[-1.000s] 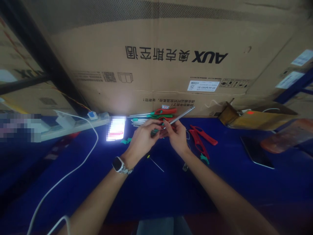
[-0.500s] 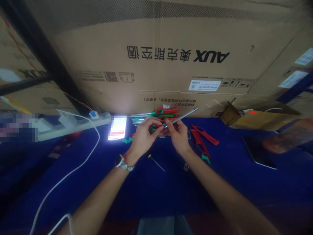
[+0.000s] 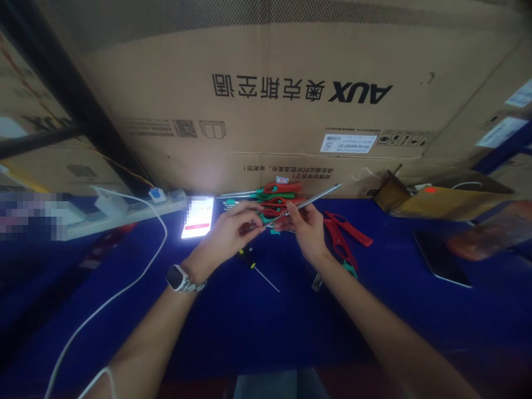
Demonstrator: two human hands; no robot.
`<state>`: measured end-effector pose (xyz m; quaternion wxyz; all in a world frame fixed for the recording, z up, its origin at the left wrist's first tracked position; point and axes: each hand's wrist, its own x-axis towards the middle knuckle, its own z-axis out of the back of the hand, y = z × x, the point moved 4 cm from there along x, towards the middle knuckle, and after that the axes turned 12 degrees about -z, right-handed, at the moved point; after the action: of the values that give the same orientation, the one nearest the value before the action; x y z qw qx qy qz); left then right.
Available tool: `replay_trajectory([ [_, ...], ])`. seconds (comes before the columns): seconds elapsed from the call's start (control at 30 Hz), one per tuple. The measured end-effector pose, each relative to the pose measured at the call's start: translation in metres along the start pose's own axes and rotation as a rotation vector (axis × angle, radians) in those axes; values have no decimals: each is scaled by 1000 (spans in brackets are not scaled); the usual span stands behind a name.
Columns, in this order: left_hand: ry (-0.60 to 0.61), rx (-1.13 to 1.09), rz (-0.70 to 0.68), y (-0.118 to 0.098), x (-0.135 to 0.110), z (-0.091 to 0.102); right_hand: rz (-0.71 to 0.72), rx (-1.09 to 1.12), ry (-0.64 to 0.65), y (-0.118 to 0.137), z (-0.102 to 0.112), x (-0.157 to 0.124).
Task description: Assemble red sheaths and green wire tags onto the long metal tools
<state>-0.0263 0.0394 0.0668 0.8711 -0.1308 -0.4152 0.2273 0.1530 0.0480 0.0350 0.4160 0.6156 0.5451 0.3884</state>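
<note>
silver tube (image 3: 320, 195) slants over a blue table (image 3: 266, 332), pinched in a person's right hand (image 3: 310, 230), while the left hand (image 3: 230, 233) pinches a thin piece (image 3: 272, 222) near its lower end; a yellow-and-black screwdriver (image 3: 266, 277) lies below, red and green handles (image 3: 287, 188) behind.

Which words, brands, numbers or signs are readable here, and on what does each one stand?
"AUX": large brown cardboard box, upside down.
"奥克斯空调": same box, upside down.
"谢谢您!": same box, lower, upside down.
Too small or blurred: other box print, rectangular white paper stickers, small white tag, bright rectangular screen.
</note>
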Motion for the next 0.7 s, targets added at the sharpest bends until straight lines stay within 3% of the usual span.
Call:
replay_trajectory([
  [0.33,-149,-249,323,17,-5,-6,13,-32,64,2,-5,-5],
  [0.53,63,-432,373,21,-12,-15,-5,-69,132,2,-5,-5],
  [0.7,89,-531,444,11,-10,-17,-8,-71,149,6,-3,-3],
])
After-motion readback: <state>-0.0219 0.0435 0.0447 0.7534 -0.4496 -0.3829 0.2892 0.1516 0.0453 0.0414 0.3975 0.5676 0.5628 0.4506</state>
